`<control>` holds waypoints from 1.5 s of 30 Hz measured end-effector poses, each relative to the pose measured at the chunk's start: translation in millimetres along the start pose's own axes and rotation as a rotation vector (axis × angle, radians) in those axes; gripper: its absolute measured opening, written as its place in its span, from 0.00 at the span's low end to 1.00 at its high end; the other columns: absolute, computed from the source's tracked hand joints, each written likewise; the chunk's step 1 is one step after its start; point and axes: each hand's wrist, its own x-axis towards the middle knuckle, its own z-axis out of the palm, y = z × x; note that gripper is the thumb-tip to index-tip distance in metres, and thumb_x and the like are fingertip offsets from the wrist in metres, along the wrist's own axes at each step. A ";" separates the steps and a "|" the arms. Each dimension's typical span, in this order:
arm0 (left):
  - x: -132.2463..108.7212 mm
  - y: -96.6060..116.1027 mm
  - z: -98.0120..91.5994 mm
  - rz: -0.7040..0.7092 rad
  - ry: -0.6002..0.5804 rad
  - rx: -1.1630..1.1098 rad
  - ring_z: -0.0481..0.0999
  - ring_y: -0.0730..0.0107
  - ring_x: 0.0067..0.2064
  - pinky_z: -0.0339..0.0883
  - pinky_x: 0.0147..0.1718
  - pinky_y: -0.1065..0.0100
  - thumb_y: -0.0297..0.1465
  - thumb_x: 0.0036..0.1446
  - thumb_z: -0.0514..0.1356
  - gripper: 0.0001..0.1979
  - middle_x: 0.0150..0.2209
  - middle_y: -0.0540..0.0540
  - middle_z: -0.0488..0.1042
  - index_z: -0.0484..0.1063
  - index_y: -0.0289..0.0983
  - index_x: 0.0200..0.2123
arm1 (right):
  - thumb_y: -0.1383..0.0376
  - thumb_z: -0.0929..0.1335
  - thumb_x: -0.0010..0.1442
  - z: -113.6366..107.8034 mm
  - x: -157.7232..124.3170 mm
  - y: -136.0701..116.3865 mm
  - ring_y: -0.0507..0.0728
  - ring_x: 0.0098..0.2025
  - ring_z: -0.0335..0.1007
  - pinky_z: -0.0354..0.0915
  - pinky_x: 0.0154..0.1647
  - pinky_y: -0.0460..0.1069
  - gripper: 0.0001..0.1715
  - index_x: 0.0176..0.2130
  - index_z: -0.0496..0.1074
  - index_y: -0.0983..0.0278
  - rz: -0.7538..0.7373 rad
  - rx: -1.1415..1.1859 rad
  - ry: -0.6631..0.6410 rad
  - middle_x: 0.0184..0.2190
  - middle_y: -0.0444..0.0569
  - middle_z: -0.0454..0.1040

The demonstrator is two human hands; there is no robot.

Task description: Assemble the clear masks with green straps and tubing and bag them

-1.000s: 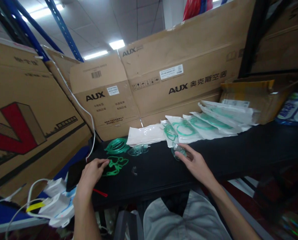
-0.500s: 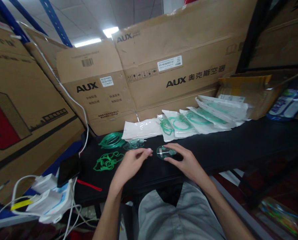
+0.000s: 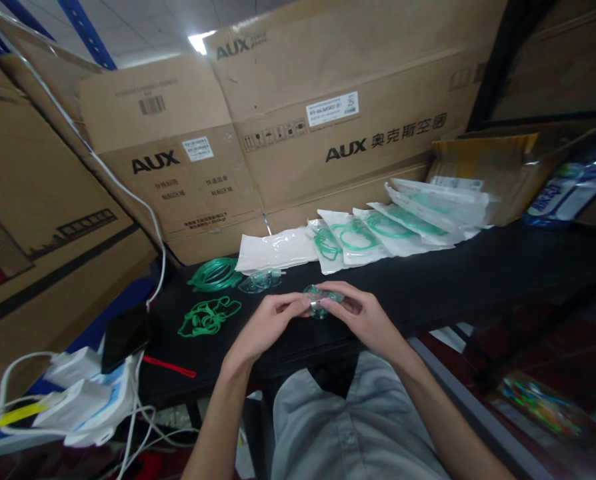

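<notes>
A small clear green-tinted mask is held between both hands over the black table's front part. My left hand pinches its left edge with thumb and fingers. My right hand grips its right side, the thumb on top. Another clear mask lies behind my left hand. To its left is a coil of green tubing, and nearer the front a tangle of green elastic strap.
White packets with green tubing fan out along the back, beside a blank white packet. Cardboard boxes stand behind. Left are a phone, white cables and a red strap; a blue bottle stands right.
My left hand has moved right and now grips the mask's left edge. My right hand has shifted slightly left and closed further around the mask. The camera view has shifted.
</notes>
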 end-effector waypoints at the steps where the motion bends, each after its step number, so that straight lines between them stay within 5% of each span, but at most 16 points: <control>1: 0.0 -0.1 -0.8 -0.012 -0.004 -0.018 0.77 0.62 0.45 0.70 0.50 0.63 0.37 0.63 0.60 0.14 0.43 0.45 0.81 0.82 0.36 0.44 | 0.57 0.73 0.61 0.1 -0.2 -0.8 0.59 0.54 0.73 0.70 0.56 0.51 0.18 0.49 0.78 0.60 0.008 0.008 -0.007 0.51 0.51 0.77; 7: -0.1 -2.2 -0.5 0.059 -0.008 0.043 0.78 0.66 0.39 0.72 0.38 0.69 0.35 0.63 0.61 0.13 0.39 0.44 0.80 0.82 0.37 0.45 | 0.56 0.73 0.60 0.2 0.0 -3.0 0.59 0.51 0.76 0.71 0.55 0.53 0.21 0.51 0.76 0.61 0.067 0.029 -0.015 0.50 0.51 0.79; 17: -2.1 3.7 14.2 0.184 0.110 0.250 0.69 0.76 0.26 0.62 0.26 0.73 0.33 0.65 0.59 0.12 0.35 0.47 0.76 0.82 0.37 0.46 | 0.58 0.72 0.60 0.1 0.4 -5.8 0.61 0.49 0.78 0.71 0.52 0.53 0.17 0.47 0.78 0.62 0.061 -0.083 0.027 0.47 0.51 0.81; 24: -0.8 -1.0 18.5 0.220 0.137 0.290 0.72 0.74 0.28 0.65 0.29 0.73 0.35 0.65 0.59 0.11 0.35 0.47 0.76 0.81 0.37 0.43 | 0.57 0.72 0.61 1.0 -0.4 -5.0 0.62 0.51 0.77 0.70 0.56 0.55 0.16 0.46 0.80 0.61 0.019 -0.129 0.056 0.47 0.50 0.81; 32: 0.4 3.1 27.9 0.231 0.416 0.335 0.74 0.72 0.33 0.69 0.33 0.71 0.35 0.61 0.65 0.10 0.37 0.48 0.74 0.73 0.36 0.41 | 0.58 0.71 0.62 0.8 0.7 0.9 0.62 0.49 0.77 0.69 0.53 0.54 0.14 0.46 0.79 0.60 -0.034 -0.212 0.222 0.46 0.50 0.81; 38: 0.0 3.8 34.1 0.252 0.303 0.439 0.71 0.72 0.33 0.65 0.34 0.70 0.34 0.63 0.63 0.06 0.36 0.48 0.73 0.79 0.38 0.39 | 0.59 0.71 0.63 1.4 0.4 -0.8 0.61 0.50 0.77 0.69 0.54 0.54 0.14 0.46 0.79 0.61 -0.047 -0.233 0.236 0.46 0.49 0.81; 45: 2.4 2.7 36.4 0.272 0.342 0.437 0.71 0.72 0.32 0.64 0.32 0.70 0.33 0.64 0.62 0.07 0.36 0.48 0.75 0.80 0.38 0.37 | 0.59 0.71 0.63 2.7 -0.1 -1.9 0.62 0.51 0.77 0.69 0.56 0.54 0.16 0.49 0.79 0.61 -0.039 -0.235 0.225 0.49 0.50 0.81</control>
